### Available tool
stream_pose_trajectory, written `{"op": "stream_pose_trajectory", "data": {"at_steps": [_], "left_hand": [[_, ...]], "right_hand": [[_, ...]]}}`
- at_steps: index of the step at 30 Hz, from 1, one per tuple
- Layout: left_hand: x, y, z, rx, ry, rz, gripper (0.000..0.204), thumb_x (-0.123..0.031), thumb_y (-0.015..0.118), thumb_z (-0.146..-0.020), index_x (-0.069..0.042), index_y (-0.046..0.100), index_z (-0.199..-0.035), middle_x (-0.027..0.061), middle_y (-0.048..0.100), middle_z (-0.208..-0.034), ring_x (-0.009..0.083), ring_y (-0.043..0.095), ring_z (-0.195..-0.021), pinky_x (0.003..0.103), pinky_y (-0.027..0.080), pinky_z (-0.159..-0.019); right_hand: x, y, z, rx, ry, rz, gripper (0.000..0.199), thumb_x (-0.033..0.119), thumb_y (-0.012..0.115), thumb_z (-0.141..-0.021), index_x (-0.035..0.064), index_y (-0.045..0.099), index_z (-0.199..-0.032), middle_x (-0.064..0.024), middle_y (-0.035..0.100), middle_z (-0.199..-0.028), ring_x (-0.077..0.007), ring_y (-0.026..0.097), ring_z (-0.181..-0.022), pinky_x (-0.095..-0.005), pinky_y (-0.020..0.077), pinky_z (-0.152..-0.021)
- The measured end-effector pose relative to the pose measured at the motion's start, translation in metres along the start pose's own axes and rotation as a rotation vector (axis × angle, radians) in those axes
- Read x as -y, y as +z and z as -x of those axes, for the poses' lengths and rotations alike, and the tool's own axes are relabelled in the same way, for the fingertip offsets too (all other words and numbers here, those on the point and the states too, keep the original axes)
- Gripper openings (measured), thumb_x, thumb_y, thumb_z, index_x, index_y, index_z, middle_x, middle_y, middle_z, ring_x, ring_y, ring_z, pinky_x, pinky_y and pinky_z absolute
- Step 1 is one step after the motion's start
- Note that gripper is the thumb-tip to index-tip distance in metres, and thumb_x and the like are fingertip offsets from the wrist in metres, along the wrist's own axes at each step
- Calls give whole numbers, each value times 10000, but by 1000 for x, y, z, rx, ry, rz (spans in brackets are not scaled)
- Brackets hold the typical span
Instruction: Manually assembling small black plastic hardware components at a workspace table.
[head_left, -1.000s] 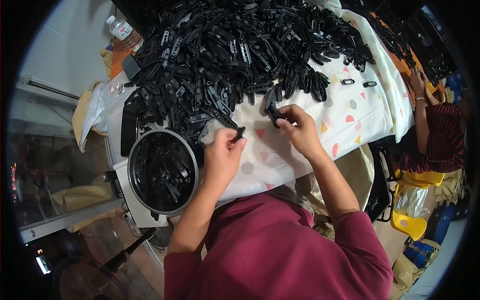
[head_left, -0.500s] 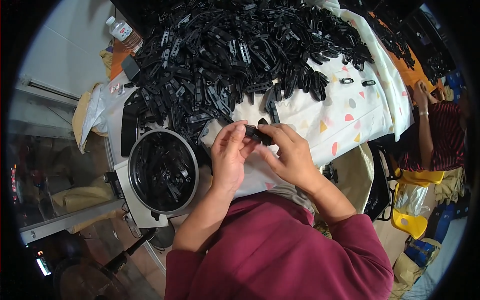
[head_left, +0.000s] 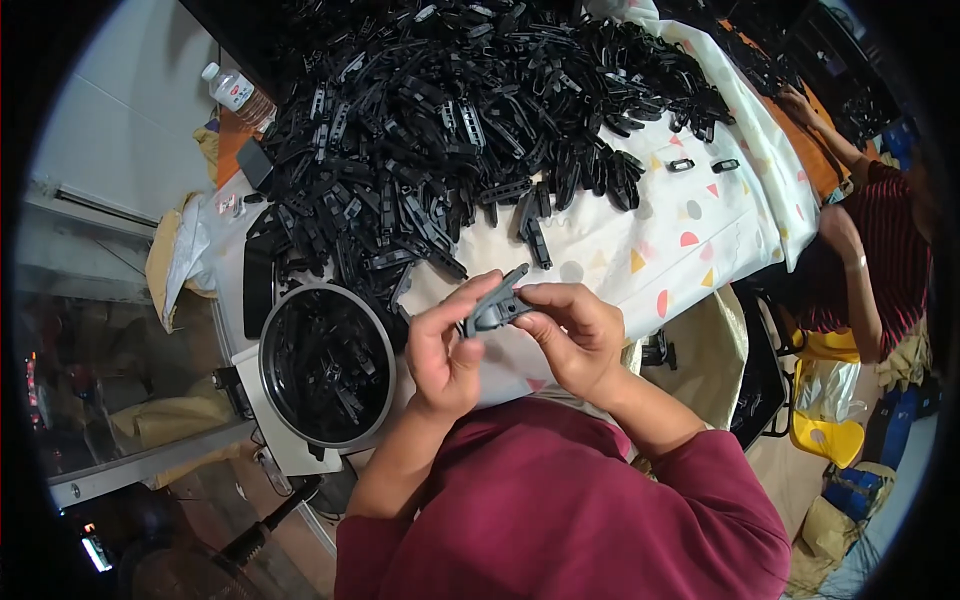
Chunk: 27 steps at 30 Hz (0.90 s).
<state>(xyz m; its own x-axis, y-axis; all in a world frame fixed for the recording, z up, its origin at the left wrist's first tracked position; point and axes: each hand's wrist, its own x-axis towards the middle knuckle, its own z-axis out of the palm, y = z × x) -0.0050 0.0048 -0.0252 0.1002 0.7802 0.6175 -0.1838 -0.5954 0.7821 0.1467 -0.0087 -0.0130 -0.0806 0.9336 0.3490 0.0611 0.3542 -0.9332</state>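
Between my two hands, just over the near edge of the table, is a dark plastic part (head_left: pixel 494 309) with a long tilted strip and a wider end. My left hand (head_left: pixel 443 352) is closed on its left end, fingers behind and thumb in front. The thumb and fingers of my right hand (head_left: pixel 580 338) pinch its right side. A large heap of similar black plastic parts (head_left: pixel 430 130) covers the far side of the table. Nearest to my hands, one loose black part (head_left: pixel 533 236) lies at the heap's edge.
A round, silver-rimmed bowl (head_left: pixel 392 375) with black parts inside stands at left. Two small black pieces (head_left: pixel 681 165) lie on the patterned tablecloth (head_left: pixel 665 235). A plastic bottle (head_left: pixel 238 95) is far left. Another person (head_left: pixel 885 240) sits at right, by a yellow stool (head_left: pixel 828 440).
The part in my hands has been turned, so its long strip now slants up and its wider face shows. Both hands are slightly lower. The other person's arm has reached forward.
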Motion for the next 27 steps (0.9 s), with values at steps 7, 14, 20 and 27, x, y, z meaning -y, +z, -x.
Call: {"op": "stream_pose_trajectory", "data": {"at_steps": [7, 14, 20, 27], "left_hand": [[-5, 2, -1, -89, -360, 159, 340, -32, 648, -799, 4, 414, -1043, 216, 576, -1070, 256, 562, -1025, 334, 457, -882], [47, -2, -5, -323, -758, 62, 266, -137, 521, -887, -42, 444, -1123, 113, 602, -998, 137, 573, -882, 255, 463, -764], [101, 30, -65, 86, -755, -925, 291, -299, 629, -763, -31, 618, -878, 199, 621, -866, 352, 600, -790, 406, 463, -684], [84, 9, -56, 120, -839, -778, 230, -230, 630, -792, -17, 574, -857, 137, 618, -767, 238, 608, -653, 333, 461, -584]], "right_hand": [[7, 0, -12, -142, 10, 258, 356, 50, 683, -742, -16, 548, -1065, -104, 572, -861, -215, 588, -723, -302, 519, -702], [-40, -18, -24, 60, 70, 783, 446, 339, 670, -747, 36, 542, -1049, -141, 571, -875, -321, 576, -756, -388, 473, -661], [-74, -25, -35, -49, 319, 995, 278, 198, 630, -755, 43, 593, -984, -128, 576, -858, -324, 577, -769, -401, 469, -655], [-85, -74, -78, 52, 71, 913, 233, 110, 576, -771, 103, 620, -999, -109, 591, -850, -314, 588, -778, -371, 476, -652]]}}
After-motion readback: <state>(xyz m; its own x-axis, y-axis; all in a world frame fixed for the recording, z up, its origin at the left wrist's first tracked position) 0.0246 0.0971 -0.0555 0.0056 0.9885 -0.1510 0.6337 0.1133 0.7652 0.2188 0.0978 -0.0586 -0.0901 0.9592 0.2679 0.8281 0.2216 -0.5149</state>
